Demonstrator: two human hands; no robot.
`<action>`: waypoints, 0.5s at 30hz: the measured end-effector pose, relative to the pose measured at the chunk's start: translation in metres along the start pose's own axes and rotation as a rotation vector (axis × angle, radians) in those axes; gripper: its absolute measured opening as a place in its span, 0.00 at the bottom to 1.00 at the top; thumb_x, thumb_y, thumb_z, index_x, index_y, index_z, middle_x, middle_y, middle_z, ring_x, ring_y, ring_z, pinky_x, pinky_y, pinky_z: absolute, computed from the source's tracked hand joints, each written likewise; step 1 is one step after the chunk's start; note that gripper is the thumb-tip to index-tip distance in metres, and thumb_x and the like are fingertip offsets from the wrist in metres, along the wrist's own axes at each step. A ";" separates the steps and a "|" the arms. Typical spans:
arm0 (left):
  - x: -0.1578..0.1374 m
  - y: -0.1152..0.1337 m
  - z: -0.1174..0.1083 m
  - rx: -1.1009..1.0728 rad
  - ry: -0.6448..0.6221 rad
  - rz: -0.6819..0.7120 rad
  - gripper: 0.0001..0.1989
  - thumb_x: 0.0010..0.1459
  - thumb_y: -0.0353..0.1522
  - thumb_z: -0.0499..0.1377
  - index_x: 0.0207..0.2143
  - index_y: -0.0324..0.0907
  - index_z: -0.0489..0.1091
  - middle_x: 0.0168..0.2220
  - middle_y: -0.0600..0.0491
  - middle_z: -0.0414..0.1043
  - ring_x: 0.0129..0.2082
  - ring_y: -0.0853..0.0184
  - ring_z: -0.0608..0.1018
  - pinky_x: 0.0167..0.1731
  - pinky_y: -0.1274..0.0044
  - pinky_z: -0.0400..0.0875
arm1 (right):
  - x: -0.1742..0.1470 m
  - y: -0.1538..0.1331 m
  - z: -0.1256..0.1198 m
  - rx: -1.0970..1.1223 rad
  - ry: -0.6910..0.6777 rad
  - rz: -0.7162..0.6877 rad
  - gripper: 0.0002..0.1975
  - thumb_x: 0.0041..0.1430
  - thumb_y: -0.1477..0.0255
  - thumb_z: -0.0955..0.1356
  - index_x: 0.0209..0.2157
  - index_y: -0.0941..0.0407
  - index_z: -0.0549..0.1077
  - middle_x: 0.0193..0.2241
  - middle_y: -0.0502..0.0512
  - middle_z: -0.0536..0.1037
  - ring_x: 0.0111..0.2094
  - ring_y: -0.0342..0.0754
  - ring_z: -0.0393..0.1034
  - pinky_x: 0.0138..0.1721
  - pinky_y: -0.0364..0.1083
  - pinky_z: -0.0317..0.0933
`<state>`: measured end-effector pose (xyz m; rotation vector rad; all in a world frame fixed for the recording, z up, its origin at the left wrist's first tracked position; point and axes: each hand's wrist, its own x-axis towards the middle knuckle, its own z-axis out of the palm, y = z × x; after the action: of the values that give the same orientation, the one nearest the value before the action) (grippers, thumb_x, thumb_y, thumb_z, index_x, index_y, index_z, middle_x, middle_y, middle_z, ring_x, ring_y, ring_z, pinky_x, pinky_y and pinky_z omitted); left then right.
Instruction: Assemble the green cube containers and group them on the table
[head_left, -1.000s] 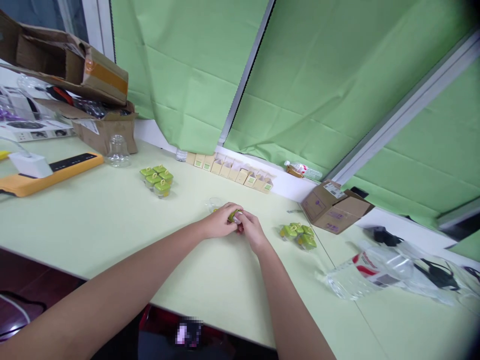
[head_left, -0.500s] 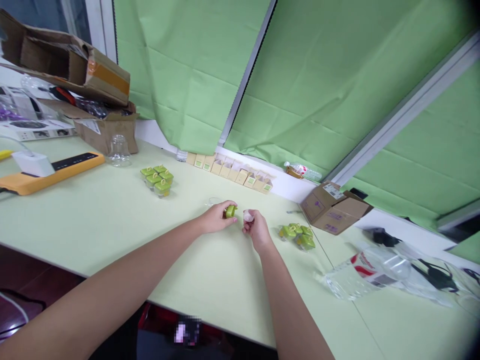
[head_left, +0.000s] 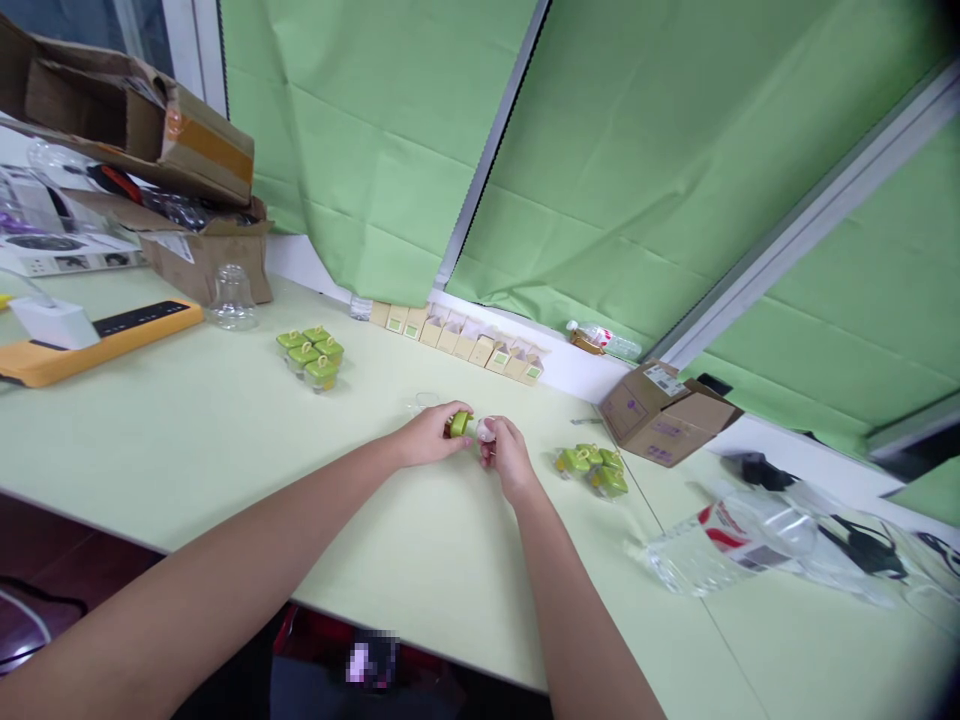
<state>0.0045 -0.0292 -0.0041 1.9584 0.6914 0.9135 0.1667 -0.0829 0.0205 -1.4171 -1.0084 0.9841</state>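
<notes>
Over the middle of the table my left hand point(head_left: 433, 436) grips a small green cap point(head_left: 460, 424) with its hollow side turned to the right. My right hand point(head_left: 510, 458) pinches a small whitish piece point(head_left: 486, 430), close beside the cap; whether the two touch I cannot tell. Just behind my left hand lies a clear plastic container point(head_left: 426, 401), partly hidden. Several small clear containers with green lids and ring tops point(head_left: 311, 355) stand grouped to the left. Another such group of green-lidded containers point(head_left: 592, 468) stands right of my right hand.
A row of small beige boxes point(head_left: 465, 342) lines the wall. Leftward are an orange power strip point(head_left: 142, 325), a clear jar point(head_left: 233, 298) and stacked cardboard boxes point(head_left: 210, 255). To the right are a cardboard box point(head_left: 667, 415) and a large clear bottle point(head_left: 731, 540) on its side.
My right hand has moved left with the whitish piece, bringing it closer to the green cap. My left hand stays nearly in place. The camera view has shifted slightly.
</notes>
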 end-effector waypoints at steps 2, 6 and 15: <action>0.000 0.000 0.000 -0.001 -0.007 -0.008 0.22 0.54 0.38 0.62 0.52 0.45 0.66 0.34 0.56 0.69 0.29 0.70 0.71 0.31 0.77 0.66 | -0.001 -0.001 0.001 -0.005 -0.002 0.000 0.12 0.47 0.61 0.66 0.31 0.54 0.67 0.20 0.46 0.68 0.18 0.41 0.57 0.17 0.42 0.53; 0.000 -0.001 0.000 0.004 -0.012 -0.009 0.22 0.54 0.38 0.62 0.52 0.46 0.66 0.35 0.55 0.70 0.30 0.69 0.71 0.31 0.77 0.67 | -0.001 -0.001 0.001 -0.015 -0.002 0.001 0.12 0.48 0.61 0.67 0.31 0.54 0.67 0.21 0.47 0.69 0.18 0.42 0.58 0.16 0.42 0.52; 0.000 0.001 -0.001 -0.005 -0.016 -0.008 0.23 0.54 0.38 0.62 0.52 0.45 0.66 0.35 0.54 0.71 0.30 0.69 0.72 0.32 0.77 0.67 | 0.002 0.002 0.001 -0.061 0.007 -0.002 0.11 0.49 0.61 0.67 0.30 0.54 0.68 0.21 0.47 0.69 0.18 0.42 0.58 0.15 0.42 0.51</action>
<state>0.0038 -0.0292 -0.0028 1.9554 0.6865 0.8932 0.1660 -0.0810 0.0184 -1.4682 -1.0422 0.9529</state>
